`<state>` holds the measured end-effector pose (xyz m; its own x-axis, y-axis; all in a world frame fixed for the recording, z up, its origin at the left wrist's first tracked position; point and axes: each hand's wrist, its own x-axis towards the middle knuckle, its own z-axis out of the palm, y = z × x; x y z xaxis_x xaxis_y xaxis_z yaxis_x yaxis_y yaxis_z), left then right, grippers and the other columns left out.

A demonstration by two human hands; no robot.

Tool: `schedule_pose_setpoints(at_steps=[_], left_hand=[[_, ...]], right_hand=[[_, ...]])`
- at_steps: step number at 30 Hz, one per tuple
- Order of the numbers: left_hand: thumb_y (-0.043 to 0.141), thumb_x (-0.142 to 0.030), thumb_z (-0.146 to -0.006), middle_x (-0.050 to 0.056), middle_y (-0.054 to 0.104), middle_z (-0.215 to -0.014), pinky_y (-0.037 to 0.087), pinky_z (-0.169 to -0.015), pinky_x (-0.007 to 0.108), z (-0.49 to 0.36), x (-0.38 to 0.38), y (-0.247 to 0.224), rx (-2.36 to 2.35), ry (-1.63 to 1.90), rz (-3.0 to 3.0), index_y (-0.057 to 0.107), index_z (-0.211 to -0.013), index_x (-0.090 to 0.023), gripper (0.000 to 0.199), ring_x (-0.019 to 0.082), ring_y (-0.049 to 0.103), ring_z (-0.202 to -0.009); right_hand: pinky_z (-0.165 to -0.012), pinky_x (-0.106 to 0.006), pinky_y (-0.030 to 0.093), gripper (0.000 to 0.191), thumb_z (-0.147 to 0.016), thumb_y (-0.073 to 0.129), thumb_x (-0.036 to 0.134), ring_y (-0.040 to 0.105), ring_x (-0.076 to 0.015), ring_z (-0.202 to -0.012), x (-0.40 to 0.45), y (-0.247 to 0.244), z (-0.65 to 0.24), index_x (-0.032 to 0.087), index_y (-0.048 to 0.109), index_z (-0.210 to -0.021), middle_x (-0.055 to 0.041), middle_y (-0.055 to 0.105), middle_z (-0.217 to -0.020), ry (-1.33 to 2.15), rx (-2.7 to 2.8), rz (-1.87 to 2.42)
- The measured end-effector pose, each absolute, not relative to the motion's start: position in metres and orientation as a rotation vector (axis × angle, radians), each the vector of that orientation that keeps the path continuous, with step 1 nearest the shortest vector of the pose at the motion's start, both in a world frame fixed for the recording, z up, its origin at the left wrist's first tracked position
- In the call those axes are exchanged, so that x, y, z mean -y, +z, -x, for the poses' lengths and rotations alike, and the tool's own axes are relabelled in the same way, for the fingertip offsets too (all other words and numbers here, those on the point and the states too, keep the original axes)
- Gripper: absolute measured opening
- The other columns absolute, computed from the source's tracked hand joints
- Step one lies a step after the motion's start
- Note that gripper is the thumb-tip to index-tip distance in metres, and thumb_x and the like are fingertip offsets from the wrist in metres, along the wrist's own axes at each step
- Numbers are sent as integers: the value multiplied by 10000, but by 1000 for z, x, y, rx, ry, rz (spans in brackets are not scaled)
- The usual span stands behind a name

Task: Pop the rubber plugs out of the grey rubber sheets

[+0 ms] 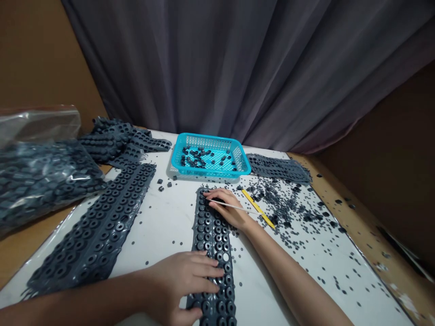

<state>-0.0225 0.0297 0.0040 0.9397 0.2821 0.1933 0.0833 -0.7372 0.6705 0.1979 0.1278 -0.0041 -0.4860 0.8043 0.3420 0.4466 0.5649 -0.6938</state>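
Observation:
A dark grey rubber strip (213, 235) with rows of moulded rings lies lengthwise in front of me. My left hand (186, 276) rests flat across its near part, fingers apart and palm down. At the strip's far end, my right hand (231, 208) is closed around a thin white stick (246, 209). The stick's tip is close to the rings, though the fingers partly hide the contact. One ring spot on the strip's right side looks white. To the right of that hand lies a yellow pointed tool (257, 208), flat on the table.
A blue basket (210, 172) holding small black pieces stands at the back. Left of me lie another ringed strip (98, 226), a heap of strips (115, 140) and a clear bag (44, 181) of grey parts. Black bits (285, 203) litter the right side, beside a flat strip (278, 168).

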Motion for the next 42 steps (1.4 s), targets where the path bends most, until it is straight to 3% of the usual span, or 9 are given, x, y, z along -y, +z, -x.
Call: schedule_pose_setpoints(at_steps=[6,15,22,32,38,42], left_hand=[[560,-230,-698,97,541,-1342,367,-1079,444,21,-29,1,-241,443,-2401,590,-1167,-134,479,253,508,-1237],[560,-208,-680,98,522,-1363,354,-1087,452,22,-29,2,-251,393,-2395,574,-1178,-146,502,258,494,-1249],[547,-198,-672,90,524,-1362,347,-1088,462,21,-30,6,-249,361,-2392,564,-1187,-158,517,262,484,-1257],[544,-192,-665,95,523,-1361,360,-1081,451,21,-29,7,-267,332,-2410,572,-1181,-155,519,263,496,-1247],[552,-204,-673,90,536,-1350,353,-1082,454,20,-30,7,-260,329,-2405,570,-1175,-163,503,260,491,-1252],[541,-194,-676,90,537,-1349,356,-1080,446,20,-31,8,-259,358,-2410,569,-1173,-164,499,253,491,-1253]], right_hand=[[-914,-416,387,140,-911,549,320,582,-226,-1063,-131,0,-196,231,632,-979,-57,696,-1112,546,2302,999],[-797,-341,406,224,-952,470,308,625,-198,-929,-142,0,-195,211,633,-1071,-59,712,-1077,147,2495,947],[-848,-344,445,240,-957,446,327,652,-207,-938,-141,-6,-197,222,616,-1091,-70,709,-1051,377,2269,1033],[-836,-369,496,210,-934,456,298,656,-232,-956,-145,-12,-200,230,621,-1044,-69,705,-1033,389,1971,1249],[-835,-357,528,173,-893,547,327,673,-210,-964,-122,2,-199,222,598,-1021,-65,710,-1054,800,1762,1135],[-890,-389,509,139,-888,570,329,656,-214,-1015,-118,0,-194,221,636,-942,-76,706,-1077,824,1901,1053]])
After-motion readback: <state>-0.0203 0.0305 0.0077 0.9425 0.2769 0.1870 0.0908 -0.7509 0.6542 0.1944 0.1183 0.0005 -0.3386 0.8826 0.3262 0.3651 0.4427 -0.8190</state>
